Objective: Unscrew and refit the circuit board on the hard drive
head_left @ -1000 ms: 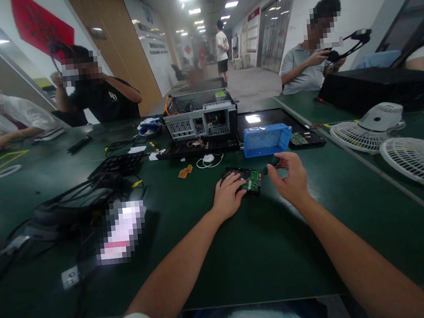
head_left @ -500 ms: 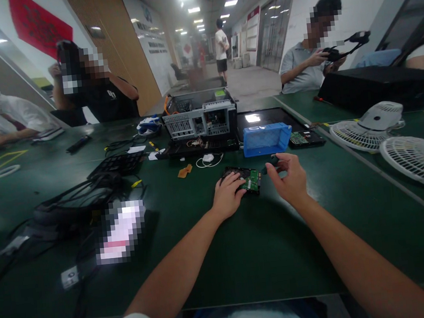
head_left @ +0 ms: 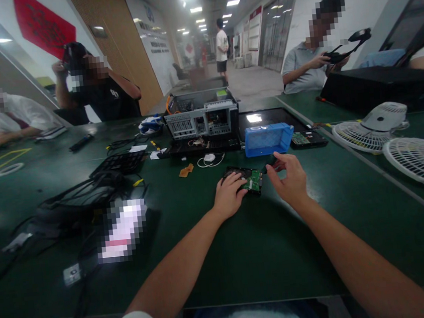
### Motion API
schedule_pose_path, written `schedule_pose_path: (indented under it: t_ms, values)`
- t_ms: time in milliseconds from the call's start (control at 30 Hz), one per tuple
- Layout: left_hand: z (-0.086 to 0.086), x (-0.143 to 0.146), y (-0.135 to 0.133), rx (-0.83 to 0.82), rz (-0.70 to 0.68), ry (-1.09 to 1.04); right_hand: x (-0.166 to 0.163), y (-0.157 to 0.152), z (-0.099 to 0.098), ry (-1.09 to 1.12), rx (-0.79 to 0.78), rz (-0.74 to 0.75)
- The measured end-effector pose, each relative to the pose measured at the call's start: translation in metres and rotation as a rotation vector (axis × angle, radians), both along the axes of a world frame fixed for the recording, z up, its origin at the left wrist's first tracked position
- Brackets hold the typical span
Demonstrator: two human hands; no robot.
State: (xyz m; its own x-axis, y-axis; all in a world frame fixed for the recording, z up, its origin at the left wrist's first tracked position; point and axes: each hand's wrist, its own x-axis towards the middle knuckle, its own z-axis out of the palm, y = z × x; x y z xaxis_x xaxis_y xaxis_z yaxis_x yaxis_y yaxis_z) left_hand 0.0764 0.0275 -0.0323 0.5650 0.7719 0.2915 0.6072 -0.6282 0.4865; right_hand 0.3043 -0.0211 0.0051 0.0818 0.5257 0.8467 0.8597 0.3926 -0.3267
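A hard drive lies on the green table with its green circuit board facing up. My left hand rests over its left part, fingers across the top and thumb along the near edge, holding it against the table. Between the thumb and fingers of my right hand is a dark tool that looks like a screwdriver. Its narrow end points left at the drive's right end; whether it touches is too small to tell.
Behind the drive stand an open computer case and a blue plastic bin. A second hard drive and white fans are to the right. Headgear with straps and a lit phone lie left. Several people are around the table.
The dark tool in my right hand has tilted slightly, and the right fingers have shifted a little. My left hand and the hard drive have stayed in place.
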Motion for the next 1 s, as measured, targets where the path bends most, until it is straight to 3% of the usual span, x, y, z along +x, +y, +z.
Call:
schedule_pose_path:
  t_ms: [333, 467, 733, 1000]
  values:
    - [0.0023, -0.0012, -0.0002, -0.011, -0.002, 0.012, 0.0011, 0.0063, -0.0075, 0.091, 0.019, 0.027]
    - [0.0024, -0.0015, -0.0001, -0.014, -0.001, 0.021, 0.0016, 0.0046, -0.0042, 0.055, 0.034, -0.039]
    - [0.0017, -0.0022, 0.0005, -0.01, -0.008, 0.002, -0.0017, 0.0007, 0.001, 0.068, -0.001, 0.017]
    - [0.0074, -0.0026, -0.0017, -0.015, -0.006, 0.01, -0.0017, 0.0015, -0.0004, 0.1, 0.012, -0.026]
